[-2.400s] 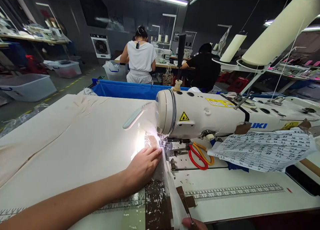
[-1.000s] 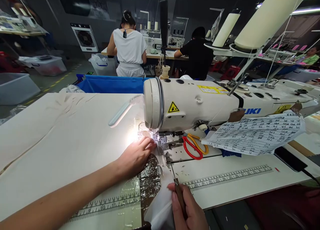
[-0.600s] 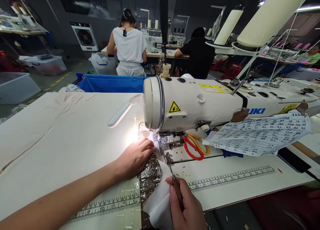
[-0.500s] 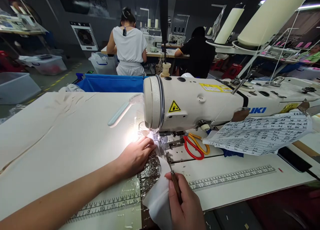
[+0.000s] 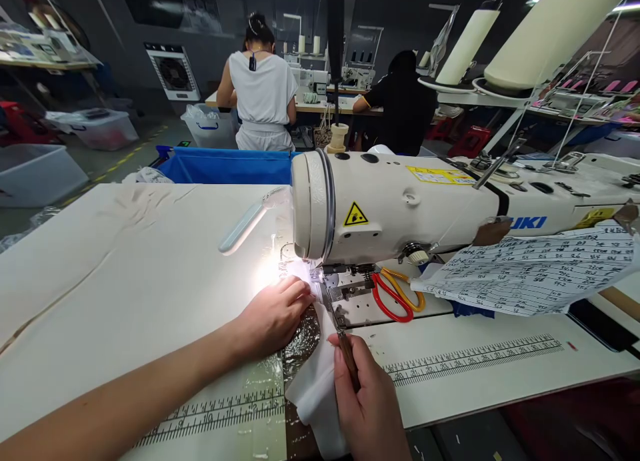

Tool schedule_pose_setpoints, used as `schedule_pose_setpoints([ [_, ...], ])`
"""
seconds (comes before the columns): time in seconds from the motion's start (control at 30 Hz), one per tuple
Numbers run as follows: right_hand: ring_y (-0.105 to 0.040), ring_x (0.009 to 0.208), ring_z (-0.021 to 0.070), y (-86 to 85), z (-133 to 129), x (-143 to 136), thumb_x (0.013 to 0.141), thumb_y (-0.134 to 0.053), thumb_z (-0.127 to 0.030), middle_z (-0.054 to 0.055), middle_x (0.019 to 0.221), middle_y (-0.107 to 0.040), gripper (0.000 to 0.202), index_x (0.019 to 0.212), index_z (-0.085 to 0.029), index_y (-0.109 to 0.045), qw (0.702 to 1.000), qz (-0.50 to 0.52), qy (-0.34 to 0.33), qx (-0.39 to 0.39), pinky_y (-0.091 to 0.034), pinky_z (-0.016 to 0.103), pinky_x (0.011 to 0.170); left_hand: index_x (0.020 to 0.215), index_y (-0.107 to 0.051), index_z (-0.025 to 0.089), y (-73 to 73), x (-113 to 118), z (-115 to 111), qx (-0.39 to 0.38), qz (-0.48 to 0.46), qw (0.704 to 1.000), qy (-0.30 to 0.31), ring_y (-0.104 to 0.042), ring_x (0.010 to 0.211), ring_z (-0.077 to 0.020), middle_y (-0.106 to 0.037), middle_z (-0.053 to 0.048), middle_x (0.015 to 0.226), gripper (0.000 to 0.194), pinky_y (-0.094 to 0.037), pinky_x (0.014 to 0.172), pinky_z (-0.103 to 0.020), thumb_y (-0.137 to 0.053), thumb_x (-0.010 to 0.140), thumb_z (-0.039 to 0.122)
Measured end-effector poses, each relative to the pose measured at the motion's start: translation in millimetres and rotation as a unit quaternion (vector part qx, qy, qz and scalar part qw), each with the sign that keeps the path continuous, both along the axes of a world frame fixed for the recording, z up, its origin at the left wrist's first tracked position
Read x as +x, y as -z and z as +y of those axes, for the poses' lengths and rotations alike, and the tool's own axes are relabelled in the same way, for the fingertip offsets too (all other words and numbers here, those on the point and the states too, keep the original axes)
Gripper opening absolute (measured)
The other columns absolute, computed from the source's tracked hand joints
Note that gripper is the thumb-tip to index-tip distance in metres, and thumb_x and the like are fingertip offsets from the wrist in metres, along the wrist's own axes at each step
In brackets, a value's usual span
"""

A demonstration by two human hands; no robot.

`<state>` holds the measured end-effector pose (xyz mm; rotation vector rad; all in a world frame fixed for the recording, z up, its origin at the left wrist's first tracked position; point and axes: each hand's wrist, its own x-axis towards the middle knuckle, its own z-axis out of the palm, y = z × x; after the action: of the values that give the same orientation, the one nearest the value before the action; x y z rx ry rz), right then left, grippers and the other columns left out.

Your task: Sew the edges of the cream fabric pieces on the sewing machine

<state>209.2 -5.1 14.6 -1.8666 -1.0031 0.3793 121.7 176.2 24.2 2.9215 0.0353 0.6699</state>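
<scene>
Fingers of the left hand (image 5: 275,317) are lightly curled beside the presser foot (image 5: 316,274); whether anything's pinched can't be told. A wooden-handled awl (image 5: 349,361) is gripped in closed fingers by the right hand (image 5: 369,394), tip toward 11 o'clock. White fabric (image 5: 315,387) is draped at 6 o'clock from the foot. Fingertips could be pricked if the awl slips; cloth could be skewed by uneven pressure. "UKI" (image 5: 527,223) is read near 3 o'clock, warning triangle (image 5: 356,215) at 1; sheet (image 5: 540,274) mostly illegible.
</scene>
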Motion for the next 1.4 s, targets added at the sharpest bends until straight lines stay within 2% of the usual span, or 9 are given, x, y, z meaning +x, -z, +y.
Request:
schedule_pose_setpoints([
  [0.37, -0.072, 0.082, 0.0191, 2.2, 7.0, 3.8, 0.096, -0.038, -0.030, 0.004, 0.090, -0.074, 0.023, 0.098, -0.022, -0.060, 0.997, -0.079, -0.003, 0.014, -0.054, 0.024, 0.068, 0.110, -0.058, 0.007, 0.6, 1.6, 0.8, 0.047, 0.085, 0.993, -0.064, -0.054, 0.091, -0.0254, -0.057, -0.016, 0.103, 0.033, -0.054, 0.070, -0.038, -0.035, 0.087, 0.011],
  [0.57, -0.072, 0.080, 0.0177, -7.8, 10.6, -2.1, 0.096, -0.039, -0.027, 0.002, 0.084, -0.072, 0.023, 0.104, -0.022, -0.060, 0.992, -0.101, -0.048, 0.054, -0.053, 0.022, 0.065, 0.088, -0.062, 0.009, -3.3, 3.6, -4.1, 0.051, 0.098, 0.990, -0.085, -0.053, 0.085, -0.0234, -0.058, -0.016, 0.099, 0.027, -0.050, 0.068, -0.035, -0.036, 0.089, 0.013],
  [0.7, -0.072, 0.084, 0.0170, -19.5, 14.8, -12.6, 0.095, -0.042, -0.030, 0.002, 0.091, -0.075, 0.022, 0.103, -0.024, -0.062, 0.991, -0.085, -0.045, 0.088, -0.054, 0.021, 0.070, 0.079, -0.063, 0.013, -7.1, 11.1, -8.2, 0.122, 0.140, 0.981, -0.060, -0.053, 0.083, -0.0255, -0.059, -0.013, 0.082, 0.019, -0.047, 0.065, -0.036, -0.047, 0.087, 0.015],
  [0.87, -0.072, 0.075, 0.0165, -25.0, 15.5, -29.7, 0.096, -0.042, -0.031, 0.000, 0.092, -0.076, 0.023, 0.107, -0.026, -0.063, 0.984, -0.103, -0.067, 0.128, -0.055, 0.021, 0.065, 0.082, -0.064, 0.012, -1.3, 23.4, -8.9, 0.126, 0.122, 0.981, -0.081, -0.054, 0.081, -0.0266, -0.060, -0.012, 0.082, 0.020, -0.046, 0.064, -0.038, -0.046, 0.084, 0.002],
  [0.97, -0.072, 0.074, 0.0177, -20.0, 8.6, -33.2, 0.100, -0.037, -0.036, 0.002, 0.089, -0.075, 0.027, 0.106, -0.027, -0.062, 0.980, -0.120, -0.081, 0.135, -0.055, 0.022, 0.063, 0.085, -0.063, 0.012, 6.3, 23.5, -4.5, 0.067, 0.079, 0.988, -0.115, -0.056, 0.082, -0.0268, -0.060, -0.013, 0.086, 0.023, -0.046, 0.063, -0.037, -0.043, 0.086, 0.003],
  [1.07, -0.073, 0.074, 0.0185, -9.3, -1.2, -25.9, 0.102, -0.033, -0.038, 0.003, 0.088, -0.075, 0.030, 0.105, -0.026, -0.061, 0.983, -0.136, -0.052, 0.113, -0.055, 0.023, 0.061, 0.086, -0.062, 0.015, 11.5, 18.8, 4.6, -0.049, 0.019, 0.990, -0.130, -0.058, 0.083, -0.0228, -0.063, -0.010, 0.091, 0.021, -0.049, 0.065, -0.032, -0.043, 0.088, 0.008],
  [1.17, -0.074, 0.075, 0.0207, 2.9, -6.2, -11.2, 0.102, -0.033, -0.036, 0.005, 0.091, -0.076, 0.030, 0.111, -0.022, -0.058, 0.980, -0.188, -0.003, 0.063, -0.054, 0.026, 0.060, 0.084, -0.062, 0.018, 12.0, 15.5, 13.3, -0.152, -0.019, 0.980, -0.124, -0.060, 0.079, -0.0176, -0.064, -0.006, 0.087, 0.021, -0.050, 0.068, -0.028, -0.042, 0.088, 0.010],
  [1.27, -0.073, 0.067, 0.0216, 8.7, -1.6, 2.2, 0.102, -0.029, -0.035, 0.007, 0.088, -0.076, 0.034, 0.114, -0.017, -0.055, 0.966, -0.256, 0.032, 0.027, -0.050, 0.027, 0.051, 0.081, -0.061, 0.017, 8.7, 14.5, 17.2, -0.209, -0.022, 0.973, -0.095, -0.060, 0.077, -0.0169, -0.063, -0.005, 0.082, 0.022, -0.051, 0.070, -0.028, -0.041, 0.090, 0.015],
  [1.4, -0.071, 0.059, 0.0186, 1.8, 11.4, 9.8, 0.100, -0.025, -0.023, 0.005, 0.081, -0.076, 0.036, 0.109, -0.014, -0.059, 0.944, -0.330, 0.020, 0.002, -0.045, 0.025, 0.046, 0.081, -0.061, 0.016, 4.4, 13.1, 18.3, -0.361, -0.021, 0.930, -0.065, -0.060, 0.079, -0.0188, -0.063, -0.005, 0.083, 0.022, -0.050, 0.074, -0.031, -0.043, 0.091, 0.023],
])
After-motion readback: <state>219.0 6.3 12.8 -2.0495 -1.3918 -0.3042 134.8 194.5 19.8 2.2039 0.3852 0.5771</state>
